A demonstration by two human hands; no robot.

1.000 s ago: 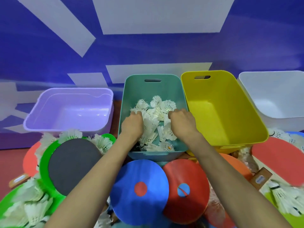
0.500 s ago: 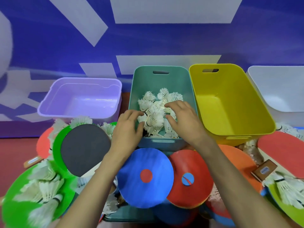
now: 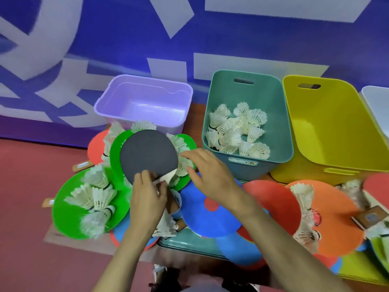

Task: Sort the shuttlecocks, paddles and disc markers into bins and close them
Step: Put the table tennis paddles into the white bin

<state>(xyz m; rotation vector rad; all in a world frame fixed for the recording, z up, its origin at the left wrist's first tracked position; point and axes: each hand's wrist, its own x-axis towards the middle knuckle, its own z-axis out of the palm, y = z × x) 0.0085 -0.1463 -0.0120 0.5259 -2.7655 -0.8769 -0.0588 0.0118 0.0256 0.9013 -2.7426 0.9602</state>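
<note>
A teal bin (image 3: 271, 106) holds several white shuttlecocks (image 3: 239, 131). Left of it sits a purple bin (image 3: 117, 98), right of it a yellow bin (image 3: 328, 131); neither shows anything inside. A paddle with a dark grey face (image 3: 147, 154) lies on green disc markers (image 3: 69, 209) strewn with shuttlecocks. My left hand (image 3: 147, 199) grips the paddle at its handle. My right hand (image 3: 210, 175) hovers with fingers spread over a blue disc marker (image 3: 208, 220), fingertips by shuttlecocks (image 3: 183, 161) beside the paddle. Red (image 3: 271, 199) and orange (image 3: 336, 216) disc markers lie to the right.
A white bin (image 3: 376, 102) shows at the far right edge. A flat teal lid (image 3: 189, 243) lies under the pile, a yellow-green lid (image 3: 357, 268) at lower right. Wooden paddle handles (image 3: 370, 218) stick out. A blue and white wall stands behind the bins.
Both hands have left the teal bin and moved left and down. My left hand has taken hold of the grey paddle's handle. The view has swung left.
</note>
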